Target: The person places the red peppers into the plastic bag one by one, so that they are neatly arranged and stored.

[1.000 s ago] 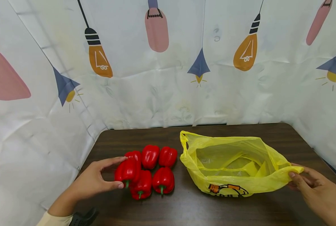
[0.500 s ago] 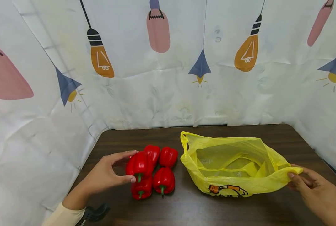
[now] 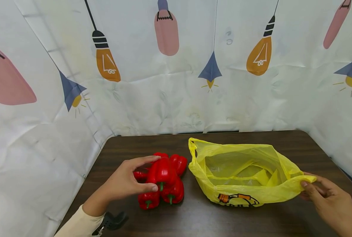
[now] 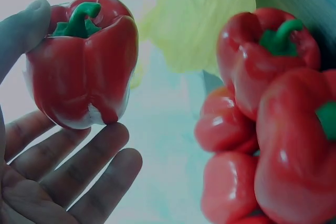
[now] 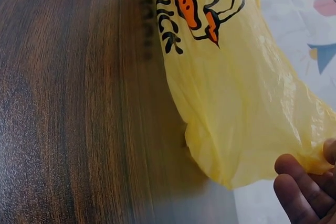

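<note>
A red bell pepper (image 3: 165,170) with a green stem is held up between the thumb and fingertips of my left hand (image 3: 125,181). In the left wrist view this pepper (image 4: 84,72) hangs apart from the others, stem up. Below and behind it on the table lie several more red peppers (image 3: 175,191), partly hidden by the held one and the hand. My right hand (image 3: 333,199) pinches the right end of a yellow plastic bag (image 3: 272,195), whose mouth gapes upward. The right wrist view shows fingers at a corner of the bag (image 5: 236,108), which bears an orange and black print.
The dark wooden table (image 3: 211,220) bears everything. A white curtain (image 3: 164,108) printed with lamps hangs behind it and along both sides. A black strap (image 3: 115,221) juts from the left wrist, low over the table.
My left hand has carried the pepper rightward over the other peppers toward the bag. The right hand and the bag have stayed nearly still.
</note>
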Demonstrator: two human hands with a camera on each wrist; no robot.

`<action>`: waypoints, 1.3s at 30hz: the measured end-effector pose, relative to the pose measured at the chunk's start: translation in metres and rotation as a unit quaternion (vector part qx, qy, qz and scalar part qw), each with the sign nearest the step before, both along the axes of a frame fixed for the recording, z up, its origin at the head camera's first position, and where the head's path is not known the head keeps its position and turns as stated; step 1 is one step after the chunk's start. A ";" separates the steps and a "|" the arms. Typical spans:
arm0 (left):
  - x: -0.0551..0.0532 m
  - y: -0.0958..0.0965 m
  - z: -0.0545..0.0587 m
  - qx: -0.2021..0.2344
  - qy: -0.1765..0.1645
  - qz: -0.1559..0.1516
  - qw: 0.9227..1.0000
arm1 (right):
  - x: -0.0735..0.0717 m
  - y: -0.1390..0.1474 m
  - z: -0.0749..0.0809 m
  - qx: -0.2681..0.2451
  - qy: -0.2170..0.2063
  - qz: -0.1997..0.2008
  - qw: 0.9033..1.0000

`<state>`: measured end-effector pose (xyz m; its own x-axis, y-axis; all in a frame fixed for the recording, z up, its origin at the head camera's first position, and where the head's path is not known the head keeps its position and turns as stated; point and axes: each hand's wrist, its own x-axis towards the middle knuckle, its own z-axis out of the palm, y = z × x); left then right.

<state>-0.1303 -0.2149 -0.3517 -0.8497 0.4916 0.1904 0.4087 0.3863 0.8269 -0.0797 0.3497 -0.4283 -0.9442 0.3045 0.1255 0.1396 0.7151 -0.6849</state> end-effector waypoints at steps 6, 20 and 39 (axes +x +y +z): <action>-0.002 0.015 0.003 -0.007 0.023 -0.014 1.000 | 0.000 0.000 -0.001 -0.005 0.003 -0.002 1.000; -0.003 0.044 0.014 -0.015 -0.005 -0.020 1.000 | 0.000 0.000 0.000 0.009 0.008 0.012 1.000; -0.006 0.075 0.017 -0.007 0.041 -0.077 0.996 | 0.001 -0.003 0.000 0.010 0.012 0.014 1.000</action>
